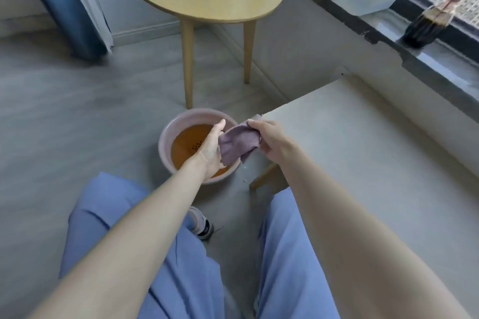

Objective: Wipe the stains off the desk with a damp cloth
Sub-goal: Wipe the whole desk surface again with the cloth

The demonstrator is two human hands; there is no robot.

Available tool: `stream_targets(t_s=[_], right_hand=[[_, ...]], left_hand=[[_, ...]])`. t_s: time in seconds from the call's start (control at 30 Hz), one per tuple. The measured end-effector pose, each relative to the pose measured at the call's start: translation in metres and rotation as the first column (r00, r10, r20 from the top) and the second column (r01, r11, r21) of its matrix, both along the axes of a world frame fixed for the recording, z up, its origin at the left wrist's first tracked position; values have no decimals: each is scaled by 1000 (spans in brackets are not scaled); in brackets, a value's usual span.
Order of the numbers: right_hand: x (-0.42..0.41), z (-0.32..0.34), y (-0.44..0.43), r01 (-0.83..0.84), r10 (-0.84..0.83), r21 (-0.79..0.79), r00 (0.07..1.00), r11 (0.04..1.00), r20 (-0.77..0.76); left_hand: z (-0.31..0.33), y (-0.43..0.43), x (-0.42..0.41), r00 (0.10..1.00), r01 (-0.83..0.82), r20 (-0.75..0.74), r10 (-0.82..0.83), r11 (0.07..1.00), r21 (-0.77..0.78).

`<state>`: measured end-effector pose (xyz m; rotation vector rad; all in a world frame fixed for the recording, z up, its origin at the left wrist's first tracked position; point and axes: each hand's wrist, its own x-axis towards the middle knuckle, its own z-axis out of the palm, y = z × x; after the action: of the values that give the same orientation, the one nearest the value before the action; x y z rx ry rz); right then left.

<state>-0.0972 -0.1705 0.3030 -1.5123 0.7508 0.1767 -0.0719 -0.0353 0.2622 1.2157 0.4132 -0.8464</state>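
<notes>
— Holding the purple cloth (pixel 239 144) between left hand (pixel 211 149) and right hand (pixel 269 141), fingers of both pinching its ends.
— Hanging where?
— Above the pink basin (pixel 166 137) on the floor, just beside the desk (pixel 363 142) corner.
— Inside the basin?
— Brownish water.

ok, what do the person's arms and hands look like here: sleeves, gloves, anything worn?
Both arms are bare all the way to the bottom edge of the picture: no sleeves show. The left hand and right hand wear no gloves, and no watch, ring or band is visible. Below the arms are light blue trousers and one white and black shoe.
</notes>
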Motion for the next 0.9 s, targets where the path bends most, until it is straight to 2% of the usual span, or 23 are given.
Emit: stream_targets(t_s=[0.13,0.33,0.4,0.6,0.8,0.9], right_hand=[[20,-63,4,-32,39,87,996,996,-78],[49,-149,7,-103,149,191,958,976,-247],[58,-170,8,-149,202,196,936,969,-289],[89,-235,12,-261,260,64,846,963,-466],[95,-295,14,-285,238,-28,845,958,-479],[93,-324,11,-253,165,-115,852,961,-497]], left_hand=[[-59,8,19,991,-42,-127,46,999,33],[-148,16,53,974,-140,-162,156,984,106],[-172,16,58,973,-172,-130,192,973,151],[-237,5,60,949,-233,-144,281,932,279],[-281,1,58,927,-286,-129,351,887,362],[-293,3,57,935,-253,-128,330,875,412]])
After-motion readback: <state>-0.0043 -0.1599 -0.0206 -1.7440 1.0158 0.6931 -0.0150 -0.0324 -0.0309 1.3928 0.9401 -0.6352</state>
